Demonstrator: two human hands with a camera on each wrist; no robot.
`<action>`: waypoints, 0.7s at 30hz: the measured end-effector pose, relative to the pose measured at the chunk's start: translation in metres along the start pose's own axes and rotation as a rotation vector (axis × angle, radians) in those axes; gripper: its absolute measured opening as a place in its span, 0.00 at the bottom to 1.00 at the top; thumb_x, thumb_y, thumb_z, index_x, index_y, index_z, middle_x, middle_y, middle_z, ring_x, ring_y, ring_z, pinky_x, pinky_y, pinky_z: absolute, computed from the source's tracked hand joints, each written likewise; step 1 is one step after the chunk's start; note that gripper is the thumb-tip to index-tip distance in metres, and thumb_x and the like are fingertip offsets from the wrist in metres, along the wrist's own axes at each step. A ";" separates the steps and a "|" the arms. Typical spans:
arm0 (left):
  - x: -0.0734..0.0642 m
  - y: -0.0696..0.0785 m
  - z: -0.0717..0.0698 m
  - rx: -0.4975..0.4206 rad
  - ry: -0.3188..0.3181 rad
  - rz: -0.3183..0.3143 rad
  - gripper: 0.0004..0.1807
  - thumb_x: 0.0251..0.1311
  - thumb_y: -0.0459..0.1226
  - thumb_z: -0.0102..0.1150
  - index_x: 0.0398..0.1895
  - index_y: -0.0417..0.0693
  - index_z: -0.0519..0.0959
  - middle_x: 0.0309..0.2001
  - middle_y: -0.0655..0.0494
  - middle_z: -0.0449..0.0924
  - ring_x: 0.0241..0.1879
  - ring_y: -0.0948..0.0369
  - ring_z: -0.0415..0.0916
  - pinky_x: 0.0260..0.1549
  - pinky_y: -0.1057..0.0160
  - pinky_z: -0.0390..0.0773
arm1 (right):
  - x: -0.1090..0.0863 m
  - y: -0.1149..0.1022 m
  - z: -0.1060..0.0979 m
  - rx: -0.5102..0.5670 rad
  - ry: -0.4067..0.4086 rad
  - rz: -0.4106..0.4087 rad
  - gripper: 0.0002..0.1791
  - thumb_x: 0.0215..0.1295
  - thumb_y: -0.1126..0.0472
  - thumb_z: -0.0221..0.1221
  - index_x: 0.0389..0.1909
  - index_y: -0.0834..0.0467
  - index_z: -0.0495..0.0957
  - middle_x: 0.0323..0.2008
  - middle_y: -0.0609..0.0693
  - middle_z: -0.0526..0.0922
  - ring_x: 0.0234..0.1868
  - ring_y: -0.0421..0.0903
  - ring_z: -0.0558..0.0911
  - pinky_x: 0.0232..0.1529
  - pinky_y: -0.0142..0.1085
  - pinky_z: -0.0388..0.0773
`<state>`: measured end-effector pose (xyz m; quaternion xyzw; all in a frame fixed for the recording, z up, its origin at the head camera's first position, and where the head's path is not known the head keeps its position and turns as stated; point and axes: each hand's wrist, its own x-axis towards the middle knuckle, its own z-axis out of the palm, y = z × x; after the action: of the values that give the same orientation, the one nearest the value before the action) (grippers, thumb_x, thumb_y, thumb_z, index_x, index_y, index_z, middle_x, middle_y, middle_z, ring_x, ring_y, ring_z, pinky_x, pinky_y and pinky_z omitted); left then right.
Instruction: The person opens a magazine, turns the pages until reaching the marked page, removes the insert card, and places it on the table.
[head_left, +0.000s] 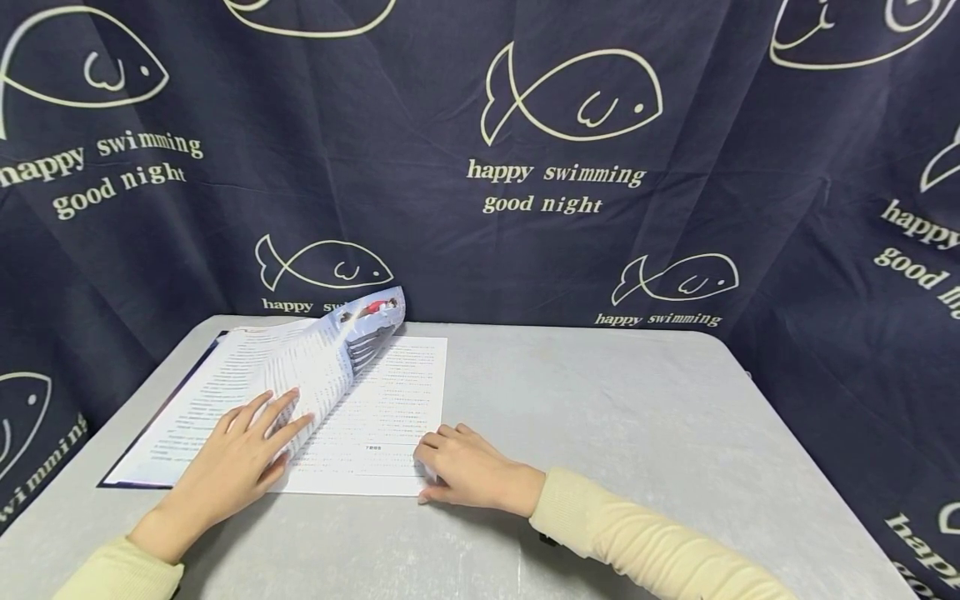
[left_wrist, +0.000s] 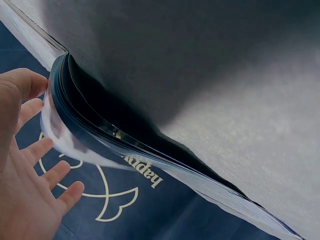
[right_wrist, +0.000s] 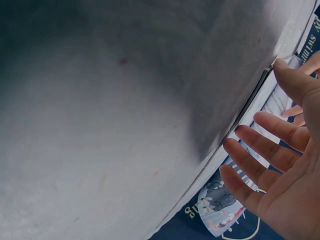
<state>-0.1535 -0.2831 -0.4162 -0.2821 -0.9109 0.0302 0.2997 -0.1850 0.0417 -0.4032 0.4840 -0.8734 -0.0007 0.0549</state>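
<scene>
An open book with a dark blue cover (head_left: 163,402) lies toward the left of the table. One leaf (head_left: 375,321) stands partly raised and curls over to the left, a coloured picture at its far corner. My left hand (head_left: 240,450) rests on the left side at the foot of that bent leaf, fingers spread. In the left wrist view, its thumb and fingertips are right at the curved pages. At the near right corner of the printed right page (head_left: 405,392) lies my right hand (head_left: 472,471). Its fingers are loosely bent over the page's edge in the head view.
The grey table (head_left: 600,417) extends to the right of the book. Behind the table's far edge hangs a dark blue cloth (head_left: 450,250) with white fish outlines and lettering, which also runs along both sides.
</scene>
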 end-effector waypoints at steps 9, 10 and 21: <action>-0.001 0.000 0.001 0.005 0.024 -0.017 0.37 0.65 0.59 0.15 0.52 0.52 0.74 0.58 0.46 0.68 0.54 0.41 0.65 0.41 0.41 0.66 | 0.000 0.001 -0.001 0.010 -0.002 -0.004 0.23 0.52 0.39 0.59 0.42 0.50 0.74 0.43 0.41 0.78 0.39 0.37 0.73 0.40 0.33 0.70; -0.002 -0.001 0.002 0.004 0.029 -0.015 0.37 0.64 0.60 0.15 0.52 0.52 0.74 0.58 0.46 0.69 0.54 0.41 0.65 0.40 0.41 0.67 | 0.000 0.001 -0.001 0.012 -0.001 -0.006 0.23 0.52 0.39 0.59 0.42 0.50 0.74 0.42 0.41 0.78 0.39 0.37 0.73 0.39 0.32 0.70; -0.002 -0.003 0.002 -0.004 0.044 -0.002 0.34 0.65 0.57 0.18 0.53 0.52 0.74 0.58 0.45 0.69 0.52 0.42 0.67 0.39 0.42 0.67 | 0.000 0.002 -0.004 0.019 -0.006 -0.012 0.22 0.52 0.41 0.60 0.43 0.50 0.75 0.41 0.40 0.79 0.36 0.36 0.72 0.34 0.29 0.67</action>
<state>-0.1545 -0.2861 -0.4182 -0.2821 -0.9045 0.0221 0.3190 -0.1866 0.0432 -0.3996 0.4898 -0.8705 0.0055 0.0477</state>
